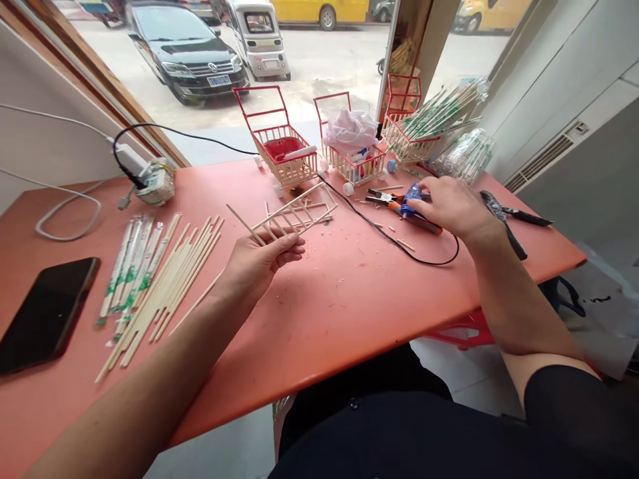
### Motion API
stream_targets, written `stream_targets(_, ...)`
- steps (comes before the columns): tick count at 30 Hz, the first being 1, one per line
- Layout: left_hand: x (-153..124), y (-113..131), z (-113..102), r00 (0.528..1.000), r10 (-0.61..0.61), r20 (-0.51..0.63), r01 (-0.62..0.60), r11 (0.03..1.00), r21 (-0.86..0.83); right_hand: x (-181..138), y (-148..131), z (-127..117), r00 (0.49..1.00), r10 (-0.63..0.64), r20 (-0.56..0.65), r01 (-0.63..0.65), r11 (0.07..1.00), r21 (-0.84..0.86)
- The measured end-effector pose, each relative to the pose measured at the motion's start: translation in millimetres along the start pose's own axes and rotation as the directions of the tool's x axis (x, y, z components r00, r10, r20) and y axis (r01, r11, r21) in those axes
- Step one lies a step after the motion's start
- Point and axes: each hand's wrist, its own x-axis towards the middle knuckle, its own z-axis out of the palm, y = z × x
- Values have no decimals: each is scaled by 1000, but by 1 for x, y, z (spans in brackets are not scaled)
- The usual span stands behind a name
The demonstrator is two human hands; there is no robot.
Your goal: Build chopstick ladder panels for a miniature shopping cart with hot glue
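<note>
My left hand (262, 261) pinches the near end of a small lattice frame (294, 214) made of wooden sticks and holds it just above the pink table (349, 313). My right hand (452, 207) lies curled over a blue glue gun (412, 198) on the table's right side. The gun's black cord (394, 241) loops across the table. Orange-handled pliers (387, 198) lie just left of the gun.
Loose and wrapped chopsticks (154, 279) lie at the left beside a black phone (44, 313). Three miniature stick shopping carts (285, 154) stand along the far edge by the window. Black cutters (506, 223) rest at the right edge. A power strip (154, 181) sits far left.
</note>
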Motion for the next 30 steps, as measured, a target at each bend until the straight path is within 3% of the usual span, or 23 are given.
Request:
stream_targets(2,0,0,2,1000,-11,0,11,1000,-10,3,16,9,986,156,56,-146,979,-145)
stream_targets(3,-1,1,3,1000,-10,5,10,1000,-15,4,22,14,981,175,81,-160,974,-163)
stream_targets(7,-2,1,6,1000,-3,21,4,999,-32,4,34,33,989,74,128,-64,995,-81)
stream_targets(11,-3,1,7,1000,-10,15,11,999,-46,2,38,43,998,61,35,-62,998,22)
stream_targets(15,-2,2,5,1000,1,12,-1,999,-39,-4,39,45,997,71,-38,-67,994,85)
stream_targets(22,0,0,2,1000,4,-3,-4,999,-43,-16,44,42,998,59,-27,-54,988,144)
stream_targets(26,1,0,2,1000,-6,-6,6,999,-50,-16,50,37,984,42,-173,17,947,322)
stream_targets(30,-1,3,3,1000,-8,-9,7,999,-47,-18,34,23,928,80,-365,178,764,620)
